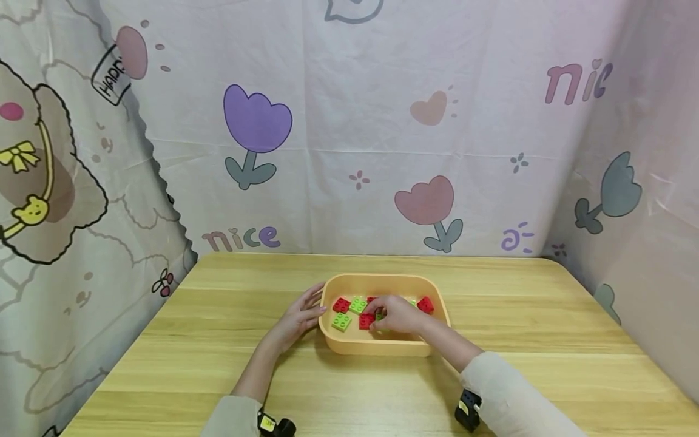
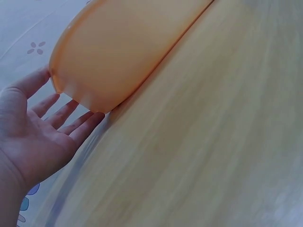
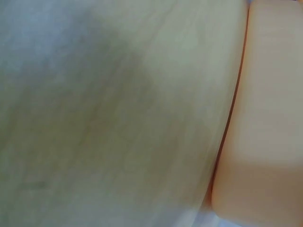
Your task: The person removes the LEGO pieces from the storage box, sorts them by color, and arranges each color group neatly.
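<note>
A yellow-orange plastic tray [image 1: 377, 348] stands on the wooden table with red and green toy bricks in it. My left hand [image 1: 297, 318] rests its fingertips against the tray's left end; the left wrist view shows that hand [image 2: 42, 127] with spread, fairly straight fingers touching the wall. Inside the tray, my right hand [image 1: 397, 314] pinches a red toy brick [image 1: 366, 321] between thumb and fingers. Beside it lie a green brick [image 1: 341, 321], another green brick [image 1: 358, 304] and a red brick [image 1: 341, 304]. The right hand partly covers other bricks. It is out of sight in the right wrist view.
Another red brick [image 1: 425, 304] lies near the tray's right end. The wooden table [image 1: 164, 364] extends on both sides of the tray. A printed cloth [image 1: 349, 121] hangs behind the table, with more cloth at left and right.
</note>
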`<state>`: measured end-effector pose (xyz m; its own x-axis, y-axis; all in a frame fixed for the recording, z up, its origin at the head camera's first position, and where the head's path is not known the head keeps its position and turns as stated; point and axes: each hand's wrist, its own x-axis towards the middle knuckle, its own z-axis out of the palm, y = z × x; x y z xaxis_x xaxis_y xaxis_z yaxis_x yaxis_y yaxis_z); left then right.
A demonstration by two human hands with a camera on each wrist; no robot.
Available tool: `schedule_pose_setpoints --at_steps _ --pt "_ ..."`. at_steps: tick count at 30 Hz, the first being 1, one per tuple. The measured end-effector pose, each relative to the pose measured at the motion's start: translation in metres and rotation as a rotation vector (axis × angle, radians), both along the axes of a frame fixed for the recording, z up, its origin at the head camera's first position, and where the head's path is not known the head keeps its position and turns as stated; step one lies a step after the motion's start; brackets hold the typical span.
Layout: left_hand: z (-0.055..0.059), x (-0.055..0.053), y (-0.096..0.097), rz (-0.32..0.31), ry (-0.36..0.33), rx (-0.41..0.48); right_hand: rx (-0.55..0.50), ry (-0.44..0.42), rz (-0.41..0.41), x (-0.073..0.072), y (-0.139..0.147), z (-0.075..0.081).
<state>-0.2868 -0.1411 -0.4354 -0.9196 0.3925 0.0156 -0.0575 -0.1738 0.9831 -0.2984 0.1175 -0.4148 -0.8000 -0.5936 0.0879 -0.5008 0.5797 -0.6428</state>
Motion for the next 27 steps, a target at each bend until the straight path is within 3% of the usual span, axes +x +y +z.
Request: schedule_pose_setpoints --at_steps 27 --pt "0.000 0.001 0.000 -0.003 0.000 0.010 -0.101 0.086 0.024 0.004 0.003 0.015"
